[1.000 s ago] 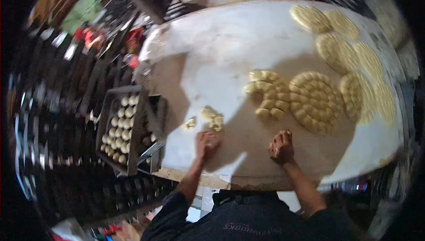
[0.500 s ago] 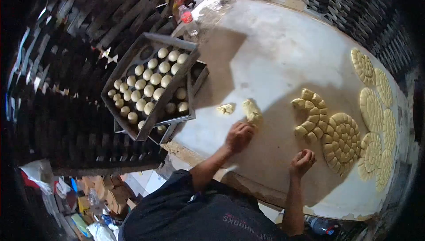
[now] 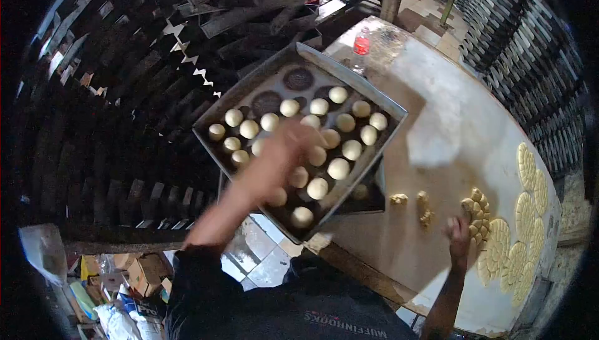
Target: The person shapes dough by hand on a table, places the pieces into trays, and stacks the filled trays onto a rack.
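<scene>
So, head cam, and it's the only view here. The left hand (image 3: pixel 290 143) is out over a dark metal tray (image 3: pixel 354 81), right above a bunch of pale dough balls (image 3: pixel 339 168), and its arm cuts across the tray's near left side. The right hand (image 3: pixel 458 231) is over on the table (image 3: pixel 437 137), just beside a partial cluster of dough pieces (image 3: pixel 479 218), fingers looking kinda curled. Both hands are pretty blurry, so I honestly can't tell if either one's grip is wide or narrow, or if there's dough in it.

The dough balls sit spread across the tray, with a couple of dark round marks near its far corner. A second tray (image 3: pixel 376 197) pokes out underneath. Between that and the right hand there are two little dough lumps (image 3: pixel 399 199) on the table, well apart from the tray's dough balls. Past the cluster, flat scored dough rounds (image 3: pixel 497 249) crowd the table's right side, some touching.

Also around: a clear bottle with a red label (image 3: pixel 361 45) by the tray's far edge, and cardboard boxes (image 3: pixel 146 274) plus plastic bags (image 3: pixel 115 322) down at lower left.
</scene>
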Tool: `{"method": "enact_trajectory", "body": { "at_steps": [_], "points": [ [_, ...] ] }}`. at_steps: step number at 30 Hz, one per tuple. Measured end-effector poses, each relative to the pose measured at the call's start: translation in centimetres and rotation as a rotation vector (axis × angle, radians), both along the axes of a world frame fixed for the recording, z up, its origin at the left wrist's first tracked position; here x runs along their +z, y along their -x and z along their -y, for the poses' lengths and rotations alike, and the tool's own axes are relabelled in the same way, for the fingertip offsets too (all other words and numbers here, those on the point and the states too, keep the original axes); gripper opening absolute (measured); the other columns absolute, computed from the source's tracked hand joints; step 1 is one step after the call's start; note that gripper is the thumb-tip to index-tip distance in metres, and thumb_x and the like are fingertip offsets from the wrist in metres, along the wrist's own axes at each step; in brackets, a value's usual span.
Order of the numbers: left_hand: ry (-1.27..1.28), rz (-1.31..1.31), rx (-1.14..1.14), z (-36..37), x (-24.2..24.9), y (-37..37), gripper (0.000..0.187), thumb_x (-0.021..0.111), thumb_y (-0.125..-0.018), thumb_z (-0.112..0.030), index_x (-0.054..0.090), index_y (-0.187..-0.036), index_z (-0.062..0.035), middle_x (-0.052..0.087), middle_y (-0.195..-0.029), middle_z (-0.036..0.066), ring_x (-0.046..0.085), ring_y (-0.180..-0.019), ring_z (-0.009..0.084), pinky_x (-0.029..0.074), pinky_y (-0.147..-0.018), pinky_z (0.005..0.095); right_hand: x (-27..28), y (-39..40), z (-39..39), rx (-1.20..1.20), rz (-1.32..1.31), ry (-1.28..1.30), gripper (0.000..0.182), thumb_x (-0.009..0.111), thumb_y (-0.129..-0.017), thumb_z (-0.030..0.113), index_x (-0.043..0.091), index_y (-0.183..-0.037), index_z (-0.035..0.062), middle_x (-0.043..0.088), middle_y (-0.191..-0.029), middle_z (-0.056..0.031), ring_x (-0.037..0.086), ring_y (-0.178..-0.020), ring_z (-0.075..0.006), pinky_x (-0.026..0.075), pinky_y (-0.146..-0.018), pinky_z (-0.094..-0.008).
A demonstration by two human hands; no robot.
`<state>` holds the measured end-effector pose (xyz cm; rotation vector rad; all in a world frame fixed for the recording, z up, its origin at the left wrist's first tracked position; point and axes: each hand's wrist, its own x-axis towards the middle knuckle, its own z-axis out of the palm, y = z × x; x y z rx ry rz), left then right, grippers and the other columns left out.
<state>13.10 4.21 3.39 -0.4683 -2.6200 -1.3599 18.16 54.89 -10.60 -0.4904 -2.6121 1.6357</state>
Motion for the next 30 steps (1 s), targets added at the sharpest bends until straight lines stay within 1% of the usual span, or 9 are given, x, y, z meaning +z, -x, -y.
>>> {"method": "enact_trajectory", "body": {
  "at_steps": [5, 7, 13, 17, 20, 23, 26, 29, 30],
  "points": [
    [0.54, -0.021, 0.369, 16.8, -7.5, 11.2, 0.037, 0.065, -0.076, -0.012, 0.065, -0.112, -0.0032, 0.059, -0.12, 0.027, 0.057, -0.11, 0.0409, 0.049, -0.092, 0.0465, 13.0, 12.6, 28.9, 0.689, -0.654, -0.031, 0.034, 0.066, -0.087, 0.014, 0.057, -0.117, 0.0016, 0.059, -0.117, -0.0173, 0.06, -0.109, -0.0291, 0.05, -0.09, -0.0372],
    [1.037, -0.548, 0.034, 18.8, -9.5, 10.4, 0.05, 0.065, -0.075, -0.006, 0.058, -0.124, -0.0025, 0.057, -0.121, 0.026, 0.053, -0.116, 0.0422, 0.047, -0.095, 0.0474, 13.2, 16.8, 38.6, 0.875, -0.966, 0.007, 0.034, 0.068, -0.083, 0.013, 0.058, -0.112, 0.0006, 0.062, -0.108, -0.0173, 0.063, -0.1, -0.0332, 0.052, -0.085, -0.0397],
    [0.348, -0.232, 0.556, 8.7, 3.7, 2.7, 0.054, 0.06, -0.084, 0.0, 0.047, -0.136, -0.0046, 0.05, -0.13, 0.021, 0.054, -0.116, 0.0404, 0.048, -0.096, 0.0446, 6.1, 22.0, 48.5, 1.21, -0.84, -0.434, 0.028, 0.065, -0.074, 0.005, 0.062, -0.1, -0.003, 0.063, -0.104, -0.0204, 0.06, -0.102, -0.0382, 0.048, -0.088, -0.0459],
    [0.273, -0.411, 0.364, -1.8, 5.0, -4.0, 0.036, 0.07, -0.079, -0.014, 0.062, -0.111, 0.001, 0.059, -0.102, 0.017, 0.061, -0.089, 0.0293, 0.049, -0.082, 0.0342, 8.7, 18.2, 32.8, 0.622, -1.11, -0.217, 0.017, 0.066, -0.074, 0.006, 0.062, -0.091, 0.0034, 0.061, -0.089, -0.0144, 0.059, -0.086, -0.034, 0.047, -0.081, -0.0432],
    [-0.388, -0.447, -0.263, -13.0, -1.6, -7.5, 0.021, 0.069, -0.078, -0.019, 0.062, -0.091, -0.0039, 0.061, -0.078, 0.01, 0.059, -0.07, 0.0262, 0.048, -0.068, 0.0353, 3.6, 12.5, 17.4, 0.172, -0.925, -0.228, 0.01, 0.06, -0.08, 0.009, 0.057, -0.087, 0.0034, 0.058, -0.09, -0.0163, 0.055, -0.085, -0.0343, 0.044, -0.077, -0.0457],
    [-0.324, 0.354, -0.549, -25.8, -9.7, -5.4, 0.054, 0.078, -0.071, -0.032, 0.062, -0.112, -0.0006, 0.065, -0.101, 0.015, 0.062, -0.093, 0.0271, 0.049, -0.081, 0.0372, -7.4, 4.8, 3.9, -0.112, -0.653, -0.468, 0.01, 0.058, -0.085, 0.012, 0.055, -0.082, 0.0035, 0.057, -0.084, -0.0155, 0.054, -0.079, -0.0356, 0.043, -0.075, -0.0482],
    [-0.08, 0.334, -0.944, -38.3, -15.2, -2.5, 0.054, 0.074, -0.077, -0.023, 0.059, -0.126, -0.0049, 0.064, -0.108, 0.014, 0.061, -0.09, 0.0209, 0.05, -0.078, 0.0338, -13.9, -6.8, -8.2, -0.201, -0.535, -0.73, 0.013, 0.057, -0.088, 0.015, 0.055, -0.083, 0.0026, 0.055, -0.081, -0.0169, 0.053, -0.081, -0.038, 0.043, -0.075, -0.0496],
    [-0.372, 0.793, -0.766, -48.4, -29.2, 8.2, 0.05, 0.067, -0.089, -0.033, 0.056, -0.129, -0.005, 0.065, -0.109, 0.008, 0.063, -0.09, 0.0184, 0.053, -0.078, 0.0323, -15.4, -16.8, -15.7, -0.3, -0.319, -0.587, 0.016, 0.056, -0.087, 0.019, 0.056, -0.087, 0.0037, 0.057, -0.084, -0.0172, 0.056, -0.085, -0.0358, 0.041, -0.078, -0.0483],
    [-0.184, 0.65, -0.259, -53.0, -30.4, 9.5, 0.054, 0.071, -0.086, -0.04, 0.058, -0.124, -0.0041, 0.067, -0.103, 0.01, 0.063, -0.092, 0.021, 0.053, -0.078, 0.0337, -15.5, -18.7, -16.6, -0.332, -0.32, -0.555, 0.016, 0.056, -0.087, 0.019, 0.056, -0.087, 0.0037, 0.057, -0.084, -0.0172, 0.056, -0.085, -0.0358, 0.041, -0.078, -0.0483]
  ]
}}
